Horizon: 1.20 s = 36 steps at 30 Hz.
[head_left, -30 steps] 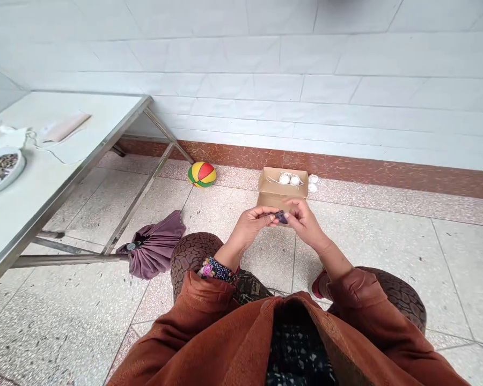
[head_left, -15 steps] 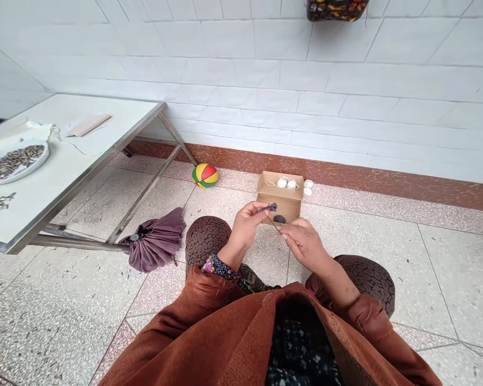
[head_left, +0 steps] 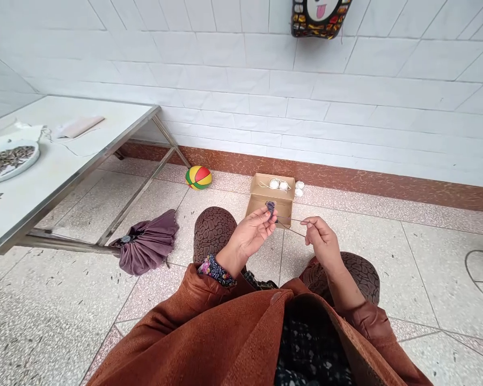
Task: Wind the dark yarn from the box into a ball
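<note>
Pinched in the fingertips of my left hand (head_left: 253, 231) is a small dark purple piece of yarn work (head_left: 270, 207), held above the cardboard box. My right hand (head_left: 322, 241) is closed to its right, with thumb and fingers gripping dark yarn (head_left: 293, 230). Two thin dark lines stretch between the hands; whether one of them is a hook or needle, I cannot tell. Below them the open cardboard box (head_left: 257, 203) sits on the floor, with white yarn balls (head_left: 279, 184) on its lid. My left hand partly hides the box's inside.
To the left stands a metal-framed table (head_left: 116, 120) with a plate (head_left: 34, 158) of dried pieces. A folded purple umbrella (head_left: 151, 244) lies by its leg. A colourful ball (head_left: 198, 177) and more white yarn (head_left: 299, 188) rest near the wall. A patterned bag (head_left: 320, 21) hangs above.
My right hand has moved away to the right from my left, drawing out the dark lines between them. My left hand has turned the purple piece upright. The view has shifted slightly.
</note>
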Available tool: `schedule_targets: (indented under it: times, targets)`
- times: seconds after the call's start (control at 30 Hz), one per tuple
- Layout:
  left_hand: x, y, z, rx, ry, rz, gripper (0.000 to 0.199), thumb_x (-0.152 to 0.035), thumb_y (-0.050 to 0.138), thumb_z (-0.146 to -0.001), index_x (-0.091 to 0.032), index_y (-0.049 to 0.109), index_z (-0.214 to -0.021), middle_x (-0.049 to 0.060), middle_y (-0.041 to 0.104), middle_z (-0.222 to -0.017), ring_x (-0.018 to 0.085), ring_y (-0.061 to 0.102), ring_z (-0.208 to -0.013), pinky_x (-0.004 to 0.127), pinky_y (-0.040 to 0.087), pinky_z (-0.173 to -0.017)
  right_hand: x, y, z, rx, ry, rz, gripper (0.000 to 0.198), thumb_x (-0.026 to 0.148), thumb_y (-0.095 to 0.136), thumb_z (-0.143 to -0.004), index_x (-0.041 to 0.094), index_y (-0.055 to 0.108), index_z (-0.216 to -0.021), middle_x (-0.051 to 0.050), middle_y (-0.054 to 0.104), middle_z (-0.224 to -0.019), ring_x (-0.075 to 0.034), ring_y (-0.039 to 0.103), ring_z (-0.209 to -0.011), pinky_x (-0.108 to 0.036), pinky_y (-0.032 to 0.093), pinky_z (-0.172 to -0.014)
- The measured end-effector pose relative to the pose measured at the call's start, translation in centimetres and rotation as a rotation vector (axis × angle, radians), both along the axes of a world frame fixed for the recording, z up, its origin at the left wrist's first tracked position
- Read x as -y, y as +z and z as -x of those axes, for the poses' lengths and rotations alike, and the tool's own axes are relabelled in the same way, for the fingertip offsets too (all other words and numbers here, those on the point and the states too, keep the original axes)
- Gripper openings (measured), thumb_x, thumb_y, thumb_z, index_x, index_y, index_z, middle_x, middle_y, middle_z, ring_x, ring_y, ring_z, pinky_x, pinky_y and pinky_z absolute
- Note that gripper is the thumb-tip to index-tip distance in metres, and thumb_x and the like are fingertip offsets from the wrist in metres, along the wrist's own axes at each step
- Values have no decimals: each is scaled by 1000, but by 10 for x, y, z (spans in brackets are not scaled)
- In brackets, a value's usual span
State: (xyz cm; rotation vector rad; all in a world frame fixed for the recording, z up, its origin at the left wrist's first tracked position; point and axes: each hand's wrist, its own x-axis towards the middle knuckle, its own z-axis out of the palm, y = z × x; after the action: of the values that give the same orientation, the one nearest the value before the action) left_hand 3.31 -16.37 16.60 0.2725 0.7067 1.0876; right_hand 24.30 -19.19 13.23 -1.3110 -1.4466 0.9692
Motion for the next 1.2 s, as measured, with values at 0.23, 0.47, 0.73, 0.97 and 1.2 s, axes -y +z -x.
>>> schedule_targets:
  times: [0.23, 0.47, 0.73, 0.97, 1.2]
  targets:
    - [13, -38, -4, -571, -23, -405, 25, -24, 86, -65, -16, 72, -83, 0, 71, -75, 10, 58, -64, 22, 43, -62, 6, 40, 10, 148, 248, -190, 20, 38, 57, -95, 23, 70, -93, -2, 69, -82, -16, 61, -70, -29, 46, -66]
    - [26, -38, 16, -533, -126, -407, 27, -28, 86, -66, -16, 72, -86, 2, 71, -81, 10, 60, -68, 24, 46, -66, -38, 8, 36, 182, 90, -95, 25, 41, 55, -92, 21, 65, -81, 1, 59, -68, -15, 52, -62, -27, 41, -61]
    - [13, -52, 46, -645, 133, -400, 23, -30, 79, -73, -17, 69, -89, 0, 67, -75, 11, 60, -69, 25, 47, -68, -3, -27, 75, 282, 412, -52, 26, 39, 48, -98, 23, 63, -85, 1, 61, -70, -16, 57, -65, -28, 43, -65]
    - [-6, -43, 65, -949, 126, -685, 10, -20, 74, -75, -18, 68, -83, 2, 65, -83, 12, 59, -74, 26, 45, -71, -42, 26, 77, 247, 374, -240, 20, 36, 53, -98, 22, 65, -90, -1, 66, -79, -16, 60, -72, -27, 43, -68]
    - [-32, -27, 63, -480, -19, -527, 25, -22, 82, -69, -17, 63, -83, 0, 68, -84, 10, 62, -75, 25, 47, -73, -89, -8, 88, 214, 339, -134, 28, 41, 47, -98, 21, 63, -85, -1, 66, -77, -16, 60, -71, -28, 46, -69]
